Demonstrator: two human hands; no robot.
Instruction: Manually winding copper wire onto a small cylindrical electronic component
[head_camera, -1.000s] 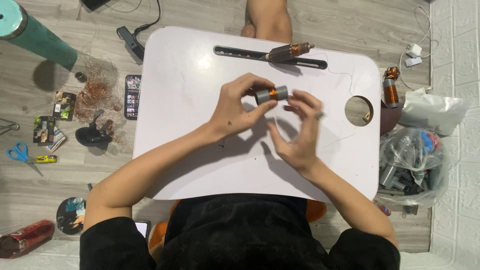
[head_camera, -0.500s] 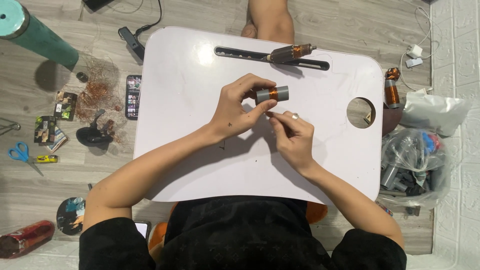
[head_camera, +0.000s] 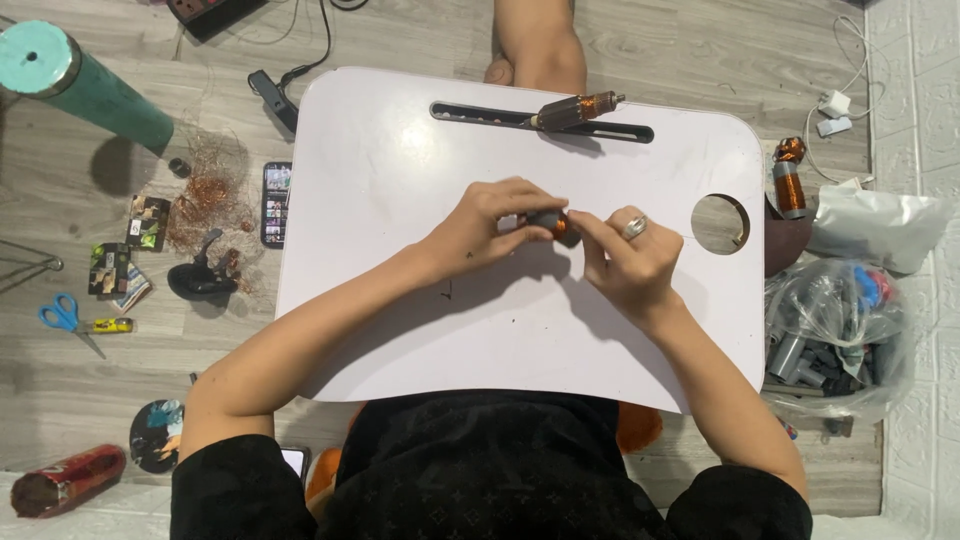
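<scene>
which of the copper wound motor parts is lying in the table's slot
The motor rotor at the table's far edge, lying across the black slot; another is in both hands, a third stands off-table.

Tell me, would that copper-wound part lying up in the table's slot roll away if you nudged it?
Probably not far. The rotor looks cylindrical with a thin shaft, so it would tend to roll, but it lies along the dark slot of the white table, which likely checks it. Its metal core and copper winding suggest it is heavy for its size and stiff.
</scene>
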